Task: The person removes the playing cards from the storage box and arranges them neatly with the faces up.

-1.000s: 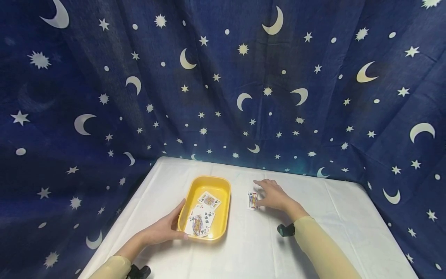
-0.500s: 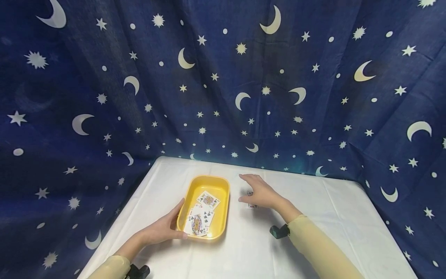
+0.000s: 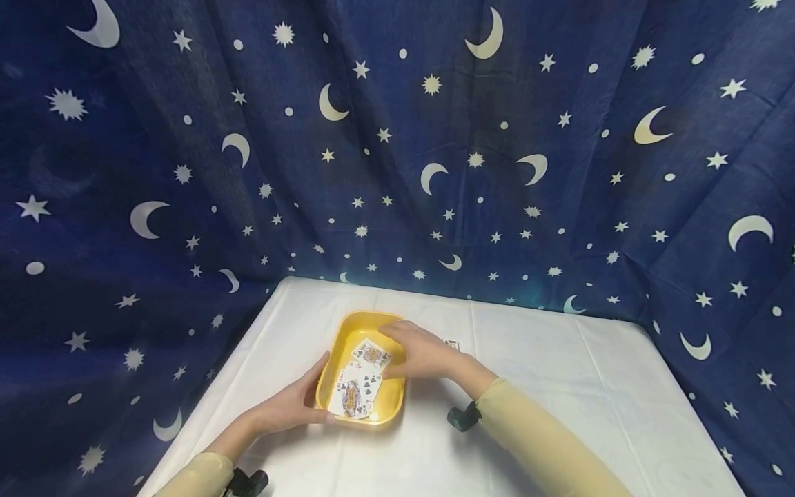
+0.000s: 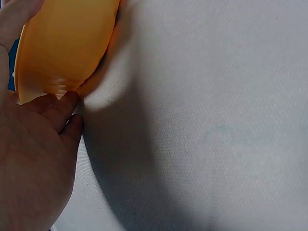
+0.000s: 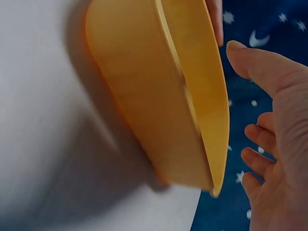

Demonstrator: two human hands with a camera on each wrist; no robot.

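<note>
Around the left corner of a yellow plastic tray (image 3: 391,407) my left hand (image 3: 287,408) holds on, thumb at the near rim and fingers against the outer wall. Several playing cards (image 3: 360,386), face up and overlapping, lie inside the tray. My right hand (image 3: 422,351) hovers over the tray's right rim, thumb and fingers apart; in the right wrist view nothing shows between them. Behind the right wrist, one more playing card (image 3: 452,344) lies on the table, mostly hidden.
A white cloth covers the table (image 3: 546,386). Dark blue curtain fabric (image 3: 397,138) with moons and stars hangs behind and at both sides. A black wrist camera (image 3: 464,417) sits under the right forearm.
My right hand has moved left from the loose card to over the tray, with no card visible in it. The left hand and tray have stayed in place.
</note>
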